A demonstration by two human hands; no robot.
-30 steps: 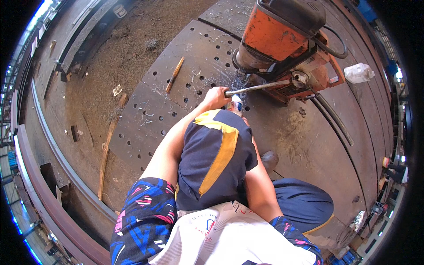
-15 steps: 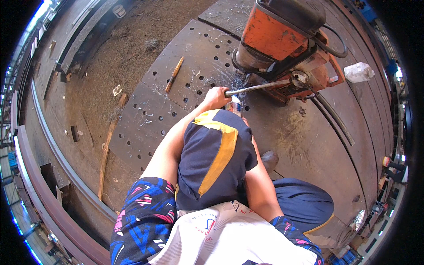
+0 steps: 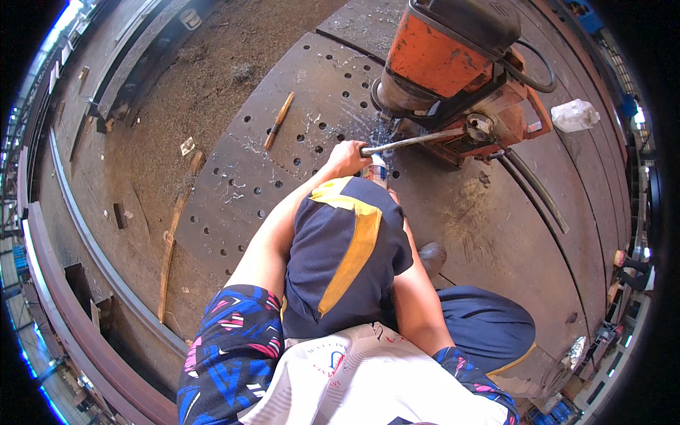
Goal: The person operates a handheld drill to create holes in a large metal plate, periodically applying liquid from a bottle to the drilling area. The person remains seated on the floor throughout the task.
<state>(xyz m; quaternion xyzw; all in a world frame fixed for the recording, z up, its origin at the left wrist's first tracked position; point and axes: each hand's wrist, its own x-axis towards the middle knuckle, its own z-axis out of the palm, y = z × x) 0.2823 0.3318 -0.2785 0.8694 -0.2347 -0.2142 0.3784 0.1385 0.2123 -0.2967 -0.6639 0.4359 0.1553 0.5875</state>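
Note:
My left hand is closed round the dark grip at the end of a long metal lever. This lever runs to the hub of an orange portable drill press, which stands on a perforated steel plate. Just below the grip, a small bottle with a pale top and printed label points toward the drill's tip. My right hand is at the bottle's lower end, mostly hidden behind my raised knee; the bit that shows appears to grip it. Metal shavings lie around the drill's tip.
A wooden-handled tool lies on the plate among several drilled holes and curled shavings. Right of the drill are a clear plastic bag and a dark bar. A long wooden strip and steel beams lie to the left.

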